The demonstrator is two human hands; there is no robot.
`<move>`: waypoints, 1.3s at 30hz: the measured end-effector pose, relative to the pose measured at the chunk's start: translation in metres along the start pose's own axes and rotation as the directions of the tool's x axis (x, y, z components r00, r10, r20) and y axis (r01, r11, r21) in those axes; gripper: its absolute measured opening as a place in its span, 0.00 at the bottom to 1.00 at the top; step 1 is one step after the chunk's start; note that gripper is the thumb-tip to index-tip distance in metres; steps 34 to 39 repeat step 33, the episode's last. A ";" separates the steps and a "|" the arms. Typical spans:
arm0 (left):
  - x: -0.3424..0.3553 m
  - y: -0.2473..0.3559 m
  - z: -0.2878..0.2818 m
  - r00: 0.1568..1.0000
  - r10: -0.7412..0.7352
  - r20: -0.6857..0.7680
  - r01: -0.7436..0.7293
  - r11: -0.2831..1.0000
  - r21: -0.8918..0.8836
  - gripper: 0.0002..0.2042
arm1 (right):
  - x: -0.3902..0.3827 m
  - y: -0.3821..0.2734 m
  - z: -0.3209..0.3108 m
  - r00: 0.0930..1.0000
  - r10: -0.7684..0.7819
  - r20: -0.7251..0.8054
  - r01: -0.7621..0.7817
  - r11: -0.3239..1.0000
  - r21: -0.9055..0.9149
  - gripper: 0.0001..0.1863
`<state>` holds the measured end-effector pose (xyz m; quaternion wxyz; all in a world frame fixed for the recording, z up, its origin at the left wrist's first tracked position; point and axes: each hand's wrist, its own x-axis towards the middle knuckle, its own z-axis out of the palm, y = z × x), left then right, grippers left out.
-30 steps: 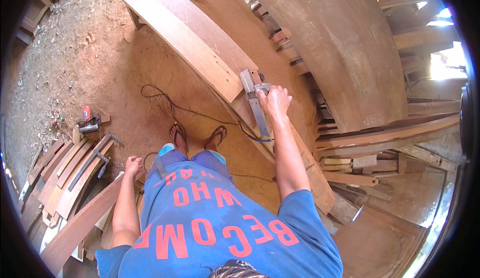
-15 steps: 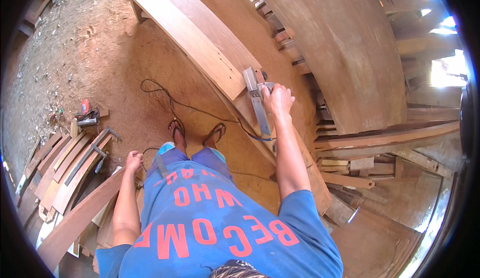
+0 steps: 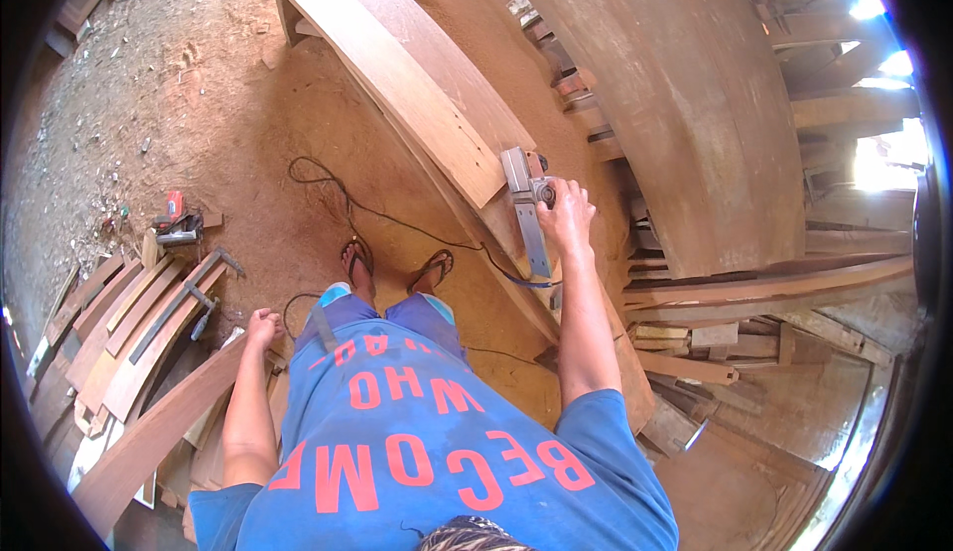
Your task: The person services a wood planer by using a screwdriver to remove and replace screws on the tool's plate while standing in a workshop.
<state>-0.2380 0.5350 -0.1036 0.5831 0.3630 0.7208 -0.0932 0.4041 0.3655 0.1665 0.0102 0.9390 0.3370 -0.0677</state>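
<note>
My right hand (image 3: pixel 567 217) is closed around the handle of a grey electric hand planer (image 3: pixel 526 208), whose long metal sole shows. The planer is at the near end of a pale wooden plank (image 3: pixel 407 79), which lies beside a second, pinkish board (image 3: pixel 437 45). Part of the planer's grip is hidden by my fingers. A dark power cord (image 3: pixel 437 238) trails from near the tool across the ground. My left hand (image 3: pixel 263 329) hangs low at my left side with its fingers curled in. Nothing shows sticking out of it.
A stack of curved boards (image 3: pixel 139 338) with a bar clamp (image 3: pixel 189 303) stands at left, near a red-and-black power tool (image 3: pixel 177 221). One long board (image 3: pixel 159 432) slants beside my left arm. Right of the workpiece stands a big curved wooden panel (image 3: pixel 675 104). Sawdust covers the ground (image 3: pixel 278 114).
The planks and planer have shifted slightly right and down in the picture together. My right hand keeps its grip on the planer; my left hand is nearly unmoved.
</note>
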 end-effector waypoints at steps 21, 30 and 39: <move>0.007 -0.008 0.002 0.984 -0.015 0.175 0.000 0.996 0.084 0.24 | -0.093 -0.063 0.055 0.991 -0.122 -0.055 0.134 0.873 0.469 0.20; -0.094 0.014 -0.008 0.890 -0.181 0.418 0.300 0.924 -0.238 0.32 | -0.184 -0.079 0.160 0.322 0.142 0.936 -0.816 0.543 0.198 0.40; -0.113 0.052 -0.022 0.873 -0.182 0.452 0.313 0.920 -0.235 0.36 | -0.192 -0.053 0.224 0.326 -0.117 0.938 -0.728 0.602 0.328 0.47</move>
